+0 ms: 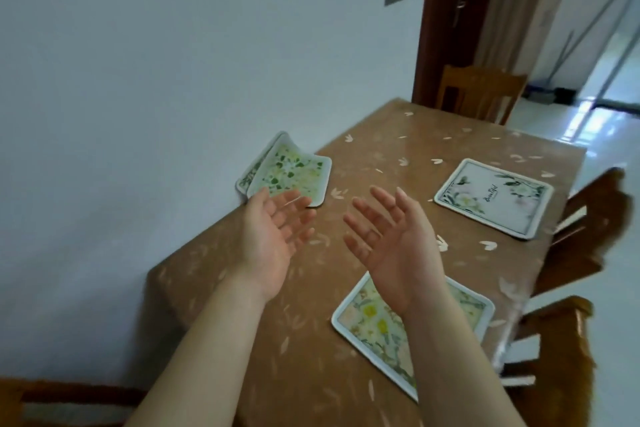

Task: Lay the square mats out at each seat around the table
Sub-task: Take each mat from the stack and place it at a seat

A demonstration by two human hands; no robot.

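Both of my hands hover palm-up over the brown table (398, 149), fingers spread, holding nothing. My left hand (273, 236) is just short of a small stack of green-flowered square mats (291, 172) leaning against the wall at the table's left edge; its fingertips are blurred. My right hand (388, 246) floats above the middle of the table. A yellow-flowered mat (370, 326) lies flat near the right edge, partly hidden by my right forearm. A white mat with green leaves (495, 198) lies flat further along that same edge.
Wooden chairs stand along the right side (588, 229) (557, 357), one at the far end (481, 90) and one at the near left corner (52, 402). A white wall runs along the table's left side. A doorway opens at the back right.
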